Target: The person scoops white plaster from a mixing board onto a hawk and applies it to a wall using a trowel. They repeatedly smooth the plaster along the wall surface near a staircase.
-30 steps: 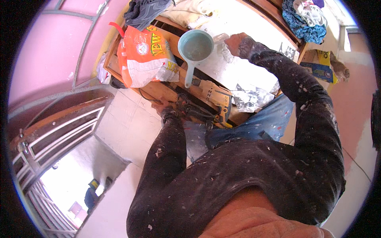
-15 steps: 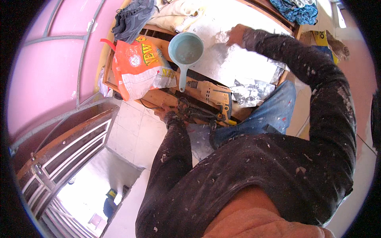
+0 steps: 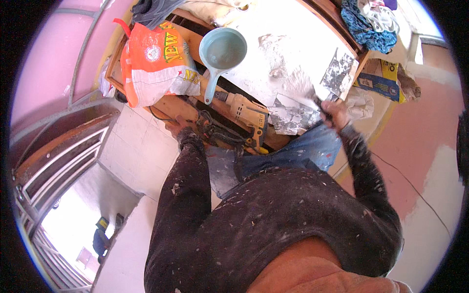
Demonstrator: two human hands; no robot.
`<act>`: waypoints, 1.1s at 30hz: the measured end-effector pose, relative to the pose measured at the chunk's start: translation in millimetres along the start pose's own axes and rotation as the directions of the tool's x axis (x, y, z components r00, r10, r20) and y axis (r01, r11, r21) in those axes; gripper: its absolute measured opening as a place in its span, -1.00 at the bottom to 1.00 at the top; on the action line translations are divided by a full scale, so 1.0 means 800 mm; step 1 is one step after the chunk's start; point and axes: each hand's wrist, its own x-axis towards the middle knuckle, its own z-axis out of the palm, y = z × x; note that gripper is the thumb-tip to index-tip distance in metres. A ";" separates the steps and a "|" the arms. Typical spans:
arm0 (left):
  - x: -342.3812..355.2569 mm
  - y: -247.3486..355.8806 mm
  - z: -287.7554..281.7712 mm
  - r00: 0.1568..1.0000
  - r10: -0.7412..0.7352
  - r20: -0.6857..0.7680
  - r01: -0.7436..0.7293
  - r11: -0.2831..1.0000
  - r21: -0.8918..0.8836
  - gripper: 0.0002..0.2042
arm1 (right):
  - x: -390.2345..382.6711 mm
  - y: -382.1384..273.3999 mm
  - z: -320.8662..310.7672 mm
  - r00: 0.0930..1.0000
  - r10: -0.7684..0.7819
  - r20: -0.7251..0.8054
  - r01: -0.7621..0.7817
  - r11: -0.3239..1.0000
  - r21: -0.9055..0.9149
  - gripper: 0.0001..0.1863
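Note:
My right hand (image 3: 336,115) is closed around the dark handle of what looks like a putty knife (image 3: 315,96). Its blade, blurred by motion, meets the white board (image 3: 303,29), at the edge of a smear of pale wet paste (image 3: 278,56). My left hand (image 3: 179,126) grips the near edge of the wooden frame (image 3: 166,108), close to a cable; its fingers show only in part. Between my hands lies a yellow power drill (image 3: 250,116) with a dark cord. Beyond it stands a light blue dipper (image 3: 223,50) with water in it, its handle toward me.
An orange and white plastic sack (image 3: 156,63) stands at the left. Stained metal sheets (image 3: 292,115) lie near my knee. Dark cloth (image 3: 156,10) and blue patterned cloth (image 3: 364,27) sit at the far side. A torn paper bag (image 3: 383,80) lies right; a barred metal gate (image 3: 68,161) stands left.
My right hand has swept from the far middle of the board toward me and to the right, bringing the putty knife into sight. My left hand stays on the wooden edge. The view has shifted.

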 end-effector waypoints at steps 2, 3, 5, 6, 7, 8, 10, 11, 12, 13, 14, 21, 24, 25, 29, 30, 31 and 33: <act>-0.015 0.015 -0.005 1.000 -0.005 -0.006 0.005 1.000 0.013 -0.31 | 0.009 0.062 0.039 0.971 0.204 -0.123 -0.131 0.890 0.437 -0.68; -0.020 0.029 -0.009 1.000 0.002 -0.010 -0.002 1.000 0.020 -0.30 | 0.013 0.068 0.059 0.977 0.207 -0.042 -0.147 0.809 0.569 -0.70; -0.025 0.044 -0.016 0.999 -0.041 0.011 0.040 0.996 0.076 -0.29 | 0.048 0.071 0.093 0.992 0.126 0.004 -0.100 0.774 0.626 -0.66; -0.029 0.050 -0.018 0.998 -0.059 0.023 0.056 0.993 0.107 -0.28 | 0.076 0.069 0.117 0.980 0.168 -0.109 -0.048 0.726 0.686 -0.63; -0.035 0.058 -0.021 0.997 -0.065 0.034 0.062 0.994 0.092 -0.27 | 0.103 0.061 0.123 0.985 0.171 -0.004 -0.113 0.671 0.733 -0.63; -0.042 0.065 -0.025 0.997 -0.070 0.044 0.067 0.995 0.078 -0.25 | 0.127 0.049 0.126 0.981 0.167 0.103 -0.184 0.612 0.769 -0.62; -0.044 0.060 -0.026 0.997 -0.072 0.036 0.068 0.993 0.098 -0.24 | 0.131 -0.032 0.123 0.985 0.126 0.118 -0.170 0.603 0.780 -0.71; -0.036 0.051 -0.022 0.998 -0.064 0.021 0.061 0.991 0.122 -0.23 | 0.131 -0.057 0.099 0.952 -0.017 0.307 -0.249 0.545 0.801 -0.70; -0.031 0.045 -0.020 0.998 -0.059 0.005 0.058 0.988 0.146 -0.23 | 0.126 -0.083 0.082 0.917 -0.035 0.398 -0.337 0.469 0.816 -0.69; -0.033 0.046 -0.019 0.998 -0.062 0.020 0.059 0.989 0.136 -0.23 | 0.118 -0.106 0.066 0.877 -0.055 0.476 -0.421 0.389 0.820 -0.68; -0.037 0.051 -0.020 0.997 -0.063 0.037 0.058 0.990 0.126 -0.23 | 0.110 -0.126 0.053 0.872 -0.057 0.486 -0.422 0.414 0.806 -0.67; -0.027 0.043 -0.024 0.997 -0.008 0.073 0.003 0.998 0.065 -0.28 | 0.059 -0.204 0.012 0.995 0.035 0.097 -0.057 0.970 0.238 -0.73; -0.040 0.058 -0.024 0.998 -0.034 0.059 0.032 0.999 0.035 -0.29 | 0.066 -0.203 -0.005 0.999 -0.045 0.014 0.047 0.943 -0.329 -0.55; -0.038 0.055 -0.024 0.997 -0.046 0.055 0.044 0.998 0.037 -0.29 | 0.082 -0.179 -0.002 0.952 -0.305 -0.031 0.232 0.784 -0.576 -0.53; -0.021 0.038 -0.021 0.998 -0.060 0.033 0.056 0.994 0.089 -0.28 | 0.038 -0.200 0.097 0.884 -0.438 -0.167 -0.137 0.099 -0.986 -0.45; -0.018 0.038 -0.019 0.998 -0.048 0.038 0.044 0.993 0.111 -0.28 | 0.046 -0.191 0.105 0.884 -0.433 -0.174 -0.157 0.076 -0.985 -0.43; -0.016 0.033 -0.017 0.998 -0.050 0.024 0.047 0.993 0.111 -0.28 | 0.065 -0.176 0.112 0.887 -0.428 -0.173 -0.170 0.046 -0.984 -0.41; -0.014 0.024 -0.015 0.999 -0.047 0.002 0.046 0.992 0.121 -0.28 | 0.110 -0.135 0.117 0.901 -0.430 -0.054 -0.065 -0.010 -0.998 -0.46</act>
